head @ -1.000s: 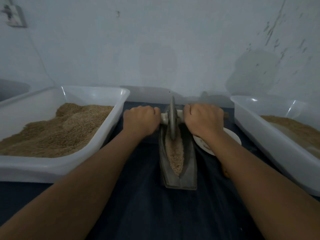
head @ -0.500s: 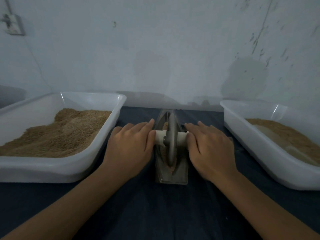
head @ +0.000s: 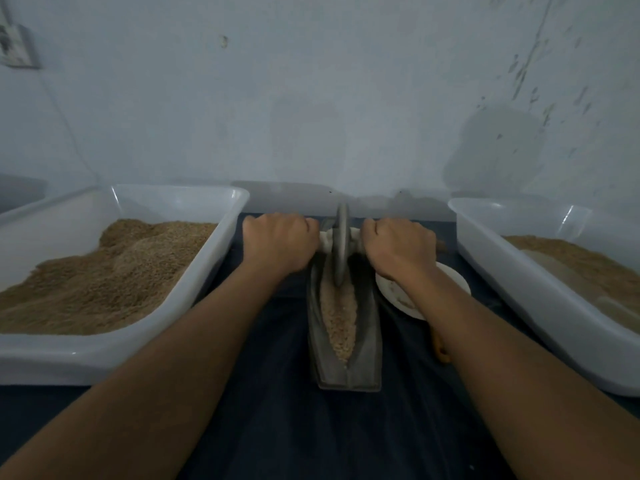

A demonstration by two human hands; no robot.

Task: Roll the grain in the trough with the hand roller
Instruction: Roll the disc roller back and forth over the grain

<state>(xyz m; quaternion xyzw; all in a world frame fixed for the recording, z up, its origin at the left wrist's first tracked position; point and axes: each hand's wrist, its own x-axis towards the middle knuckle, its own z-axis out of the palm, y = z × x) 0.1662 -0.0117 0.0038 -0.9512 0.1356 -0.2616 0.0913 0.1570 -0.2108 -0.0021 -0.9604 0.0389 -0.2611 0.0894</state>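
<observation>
A dark boat-shaped trough (head: 367, 355) lies lengthwise on the dark table, with a strip of tan grain (head: 339, 317) along its groove. The hand roller, a grey metal disc (head: 341, 244) on a pale axle, stands upright at the trough's far end. My left hand (head: 277, 245) grips the axle's left side with curled fingers. My right hand (head: 398, 247) grips the right side the same way. Both arms are stretched out forward.
A white tub (head: 114, 351) heaped with brown grain stands at the left. Another white tub (head: 540, 306) with grain is at the right. A small white dish (head: 450, 282) sits beside the trough under my right wrist. A pale wall rises just behind.
The roller went from the far end back to the near end with my fingers flat on the axle, then forward again to the far end, my fingers now curled round it.
</observation>
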